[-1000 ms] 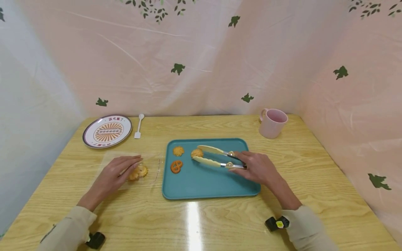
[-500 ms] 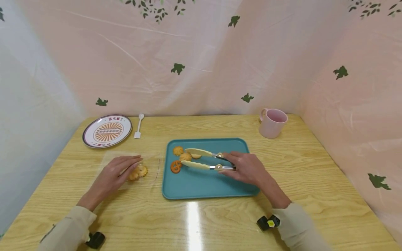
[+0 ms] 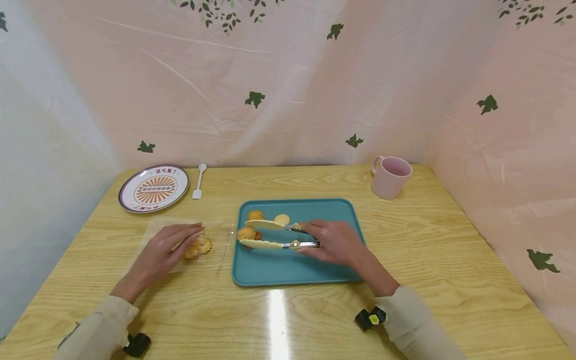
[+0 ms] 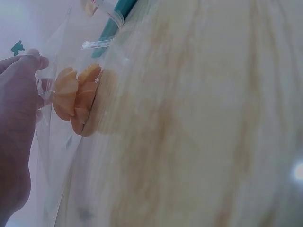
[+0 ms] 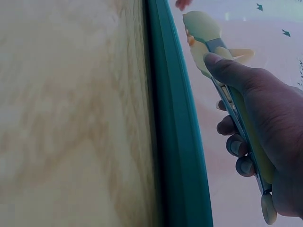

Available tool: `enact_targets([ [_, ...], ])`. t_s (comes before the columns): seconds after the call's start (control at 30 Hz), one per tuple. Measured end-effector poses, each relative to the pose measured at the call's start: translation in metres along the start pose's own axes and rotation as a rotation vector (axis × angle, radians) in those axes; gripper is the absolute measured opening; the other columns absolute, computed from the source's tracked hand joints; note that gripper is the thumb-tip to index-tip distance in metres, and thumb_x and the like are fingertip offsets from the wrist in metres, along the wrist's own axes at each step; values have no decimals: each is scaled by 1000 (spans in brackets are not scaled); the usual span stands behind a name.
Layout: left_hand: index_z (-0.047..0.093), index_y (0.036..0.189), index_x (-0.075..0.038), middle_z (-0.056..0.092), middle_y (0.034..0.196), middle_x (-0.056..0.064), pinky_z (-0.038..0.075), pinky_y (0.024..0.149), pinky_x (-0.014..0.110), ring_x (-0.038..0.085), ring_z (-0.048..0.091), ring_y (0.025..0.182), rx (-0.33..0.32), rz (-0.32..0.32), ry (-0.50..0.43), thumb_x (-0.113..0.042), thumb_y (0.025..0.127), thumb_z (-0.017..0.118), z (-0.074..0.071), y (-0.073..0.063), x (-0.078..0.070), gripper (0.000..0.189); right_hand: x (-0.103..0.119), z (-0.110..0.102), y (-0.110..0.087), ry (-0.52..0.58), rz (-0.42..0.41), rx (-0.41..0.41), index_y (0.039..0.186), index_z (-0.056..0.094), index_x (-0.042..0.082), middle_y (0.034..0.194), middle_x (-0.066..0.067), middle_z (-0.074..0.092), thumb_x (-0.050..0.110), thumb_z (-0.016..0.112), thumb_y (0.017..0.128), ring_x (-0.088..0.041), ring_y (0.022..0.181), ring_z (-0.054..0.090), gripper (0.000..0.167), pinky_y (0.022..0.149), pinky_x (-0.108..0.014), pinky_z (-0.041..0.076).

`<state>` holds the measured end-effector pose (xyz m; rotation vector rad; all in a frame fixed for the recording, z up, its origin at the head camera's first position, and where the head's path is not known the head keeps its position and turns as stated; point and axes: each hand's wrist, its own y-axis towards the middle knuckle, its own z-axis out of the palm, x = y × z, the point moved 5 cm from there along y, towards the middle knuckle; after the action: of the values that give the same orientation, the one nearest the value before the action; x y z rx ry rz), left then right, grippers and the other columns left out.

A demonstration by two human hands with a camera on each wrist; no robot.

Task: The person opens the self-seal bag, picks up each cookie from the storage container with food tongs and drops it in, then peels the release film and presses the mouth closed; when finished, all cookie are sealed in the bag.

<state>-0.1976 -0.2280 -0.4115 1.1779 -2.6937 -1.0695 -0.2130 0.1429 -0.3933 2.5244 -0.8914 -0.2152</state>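
In the head view my right hand (image 3: 332, 242) grips the cream-tipped tongs (image 3: 263, 244) over the teal tray (image 3: 306, 272). Between the tong tips is a golden cookie (image 3: 245, 233), overlapping a pretzel (image 3: 258, 235) that is mostly hidden. Behind the upper tong arm lies a scalloped cookie (image 3: 255, 215), and a flat round biscuit (image 3: 282, 219) sits to its right. Left of the tray, my left hand (image 3: 164, 247) holds a clear plastic bag (image 3: 220, 235). The left wrist view shows fingers at its film and several cookies (image 4: 75, 97) inside.
A patterned plate (image 3: 154, 189) and a small white spoon (image 3: 199, 181) lie at the back left of the wooden table (image 3: 225, 325). A pink mug (image 3: 390, 177) stands at the back right. Cloth walls with leaf prints enclose the back and sides.
My right hand has moved left with the tongs, taking the cookie across the tray to the pretzel at its left edge. The round biscuit is now uncovered. My left hand has stayed still.
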Motion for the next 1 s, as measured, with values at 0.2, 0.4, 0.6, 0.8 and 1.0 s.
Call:
enact_targets([
  [0.2, 73, 126, -4, 71, 127, 11, 45, 104, 31, 32, 66, 112, 8, -7, 15, 8, 86, 76, 1, -1, 0, 42, 7, 7, 7, 0, -19, -2, 118, 74, 10, 86, 1, 67, 51, 85, 81, -11, 57, 57, 56, 45, -29, 46],
  [0.4, 73, 125, -4, 71, 127, 11, 36, 110, 19, 32, 66, 112, 7, -8, 16, 8, 86, 76, 1, -2, 2, 42, 14, 12, 16, 0, -31, 1, 119, 73, 13, 88, 3, 68, 54, 84, 82, -11, 57, 57, 56, 44, -29, 46],
  [0.6, 73, 125, -3, 71, 127, 12, 32, 111, 15, 32, 66, 112, 0, -2, 14, 7, 87, 75, 0, -2, 2, 39, 22, 19, 24, -2, -46, 15, 119, 72, 14, 96, 3, 71, 55, 82, 84, -11, 58, 60, 54, 44, -28, 46],
  [0.8, 73, 125, -4, 71, 127, 12, 32, 111, 15, 33, 66, 112, -3, 8, 11, 9, 85, 76, 0, -2, 2, 43, 30, 24, 33, -3, -61, 32, 122, 72, 14, 93, 3, 68, 55, 82, 84, -10, 56, 56, 56, 44, -27, 44],
  [1.0, 73, 126, -4, 71, 127, 12, 33, 111, 16, 33, 65, 112, -3, 9, 11, 9, 85, 76, 0, -1, 2, 42, 35, 30, 40, -13, -40, 81, 124, 72, 14, 91, 3, 66, 56, 78, 87, -10, 57, 55, 56, 44, -27, 44],
])
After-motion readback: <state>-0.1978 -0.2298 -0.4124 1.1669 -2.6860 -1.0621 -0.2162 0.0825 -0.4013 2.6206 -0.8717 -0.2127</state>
